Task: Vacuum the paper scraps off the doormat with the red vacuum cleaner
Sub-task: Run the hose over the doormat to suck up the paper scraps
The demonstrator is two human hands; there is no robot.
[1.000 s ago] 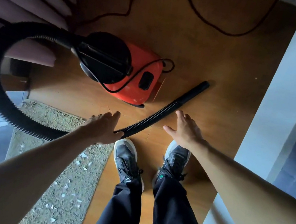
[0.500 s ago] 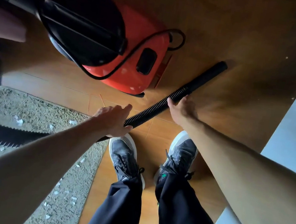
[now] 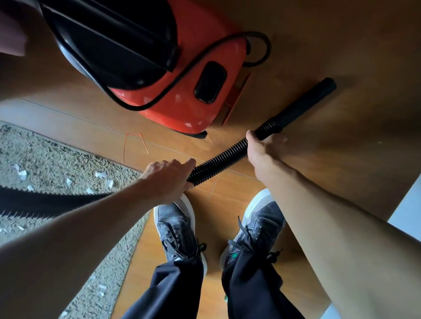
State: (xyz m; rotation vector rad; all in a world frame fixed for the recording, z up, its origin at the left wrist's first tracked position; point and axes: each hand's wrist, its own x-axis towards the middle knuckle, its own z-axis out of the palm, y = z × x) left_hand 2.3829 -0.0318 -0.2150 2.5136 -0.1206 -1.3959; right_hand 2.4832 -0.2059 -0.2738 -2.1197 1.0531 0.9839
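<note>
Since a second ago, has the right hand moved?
Yes. The right hand went forward from over the right shoe and now grips the black hose near the red vacuum cleaner.

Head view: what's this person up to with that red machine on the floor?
A person is bent over a red vacuum cleaner and grips its black ribbed hose with both hands: the left hand lower down, the right hand where the ribs meet the smooth nozzle. The nozzle points across the wooden floor, away from the doormat. White paper scraps lie scattered on the doormat, so the cleaning has not started.
</note>
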